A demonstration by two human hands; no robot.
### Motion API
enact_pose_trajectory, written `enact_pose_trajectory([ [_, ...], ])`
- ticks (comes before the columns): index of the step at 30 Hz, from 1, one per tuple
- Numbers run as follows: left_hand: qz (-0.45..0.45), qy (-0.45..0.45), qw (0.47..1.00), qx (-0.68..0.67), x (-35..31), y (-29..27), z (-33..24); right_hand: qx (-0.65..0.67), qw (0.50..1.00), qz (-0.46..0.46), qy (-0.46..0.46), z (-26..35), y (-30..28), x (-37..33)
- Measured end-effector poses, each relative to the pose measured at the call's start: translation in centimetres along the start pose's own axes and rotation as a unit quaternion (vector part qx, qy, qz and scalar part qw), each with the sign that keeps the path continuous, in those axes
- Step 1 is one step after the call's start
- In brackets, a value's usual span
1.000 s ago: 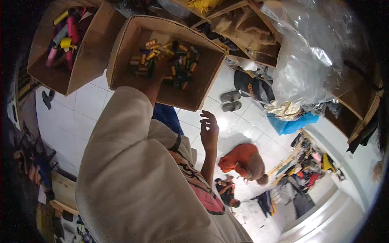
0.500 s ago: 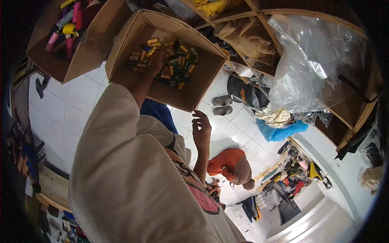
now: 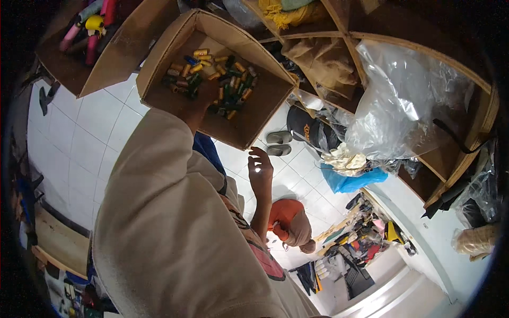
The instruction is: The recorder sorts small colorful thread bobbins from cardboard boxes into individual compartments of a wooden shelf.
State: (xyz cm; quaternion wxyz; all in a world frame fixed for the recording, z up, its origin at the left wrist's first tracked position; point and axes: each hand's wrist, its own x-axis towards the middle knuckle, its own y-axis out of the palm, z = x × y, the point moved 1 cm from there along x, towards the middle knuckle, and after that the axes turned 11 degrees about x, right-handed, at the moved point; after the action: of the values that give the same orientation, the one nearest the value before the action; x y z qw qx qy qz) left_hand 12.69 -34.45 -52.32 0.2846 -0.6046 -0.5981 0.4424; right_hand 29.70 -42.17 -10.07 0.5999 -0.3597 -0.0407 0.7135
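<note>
A cardboard box [image 3: 260, 114] with its top uncovered stands in front of me. Small spool-like cylinders [image 3: 246, 94] in yellow, brown, dark green and blue lie loose on its bottom. My left hand [image 3: 200, 100] reaches down inside, over the near side of the pile. It is in shadow and its fingers blend into the cylinders, so what they hold cannot be made out. Just outside the box's near right corner is my right hand [image 3: 260, 168], fingers loosely bent and apart, nothing visible in them. Its fingertips are close to that corner; whether they touch is unclear.
At upper left is another cardboard box [image 3: 119, 47] with pink and yellow thread cones [image 3: 94, 24]. Wooden shelves [image 3: 347, 40] with plastic bags [image 3: 395, 100] stand at right. Grey slippers [image 3: 279, 143] and a blue bag [image 3: 352, 179] are on the tiled floor. A person in orange [image 3: 283, 217] bends low beyond.
My left hand has drawn back toward the near side of the box. My right hand's fingers have curled slightly more. The whole view has shifted a little.
</note>
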Motion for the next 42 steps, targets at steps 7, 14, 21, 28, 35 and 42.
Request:
enact_pose_trajectory([
  [7,0.323,-0.074,0.939,-0.088,2.6,-9.6,0.2,0.002,0.998,0.036,-0.049,1.8,1.4,1.1],
  [14,0.432,-0.016,0.836,-0.338,2.0,-27.7,-3.5,0.026,0.994,0.011,-0.107,4.4,3.4,2.3],
  [21,0.441,-0.021,0.660,-0.608,0.6,-33.6,-4.1,0.059,0.986,-0.019,-0.153,8.2,5.8,4.1],
  [28,0.427,-0.014,0.649,-0.629,-0.7,-39.0,-5.9,0.042,0.968,-0.066,-0.240,13.7,6.2,5.4],
  [35,0.385,0.028,0.747,-0.541,0.2,-44.9,-7.2,0.112,0.954,-0.076,-0.267,16.8,6.1,6.6],
  [42,0.330,0.065,0.793,-0.509,1.2,-49.3,-8.4,0.141,0.927,-0.098,-0.333,18.5,6.5,7.4],
])
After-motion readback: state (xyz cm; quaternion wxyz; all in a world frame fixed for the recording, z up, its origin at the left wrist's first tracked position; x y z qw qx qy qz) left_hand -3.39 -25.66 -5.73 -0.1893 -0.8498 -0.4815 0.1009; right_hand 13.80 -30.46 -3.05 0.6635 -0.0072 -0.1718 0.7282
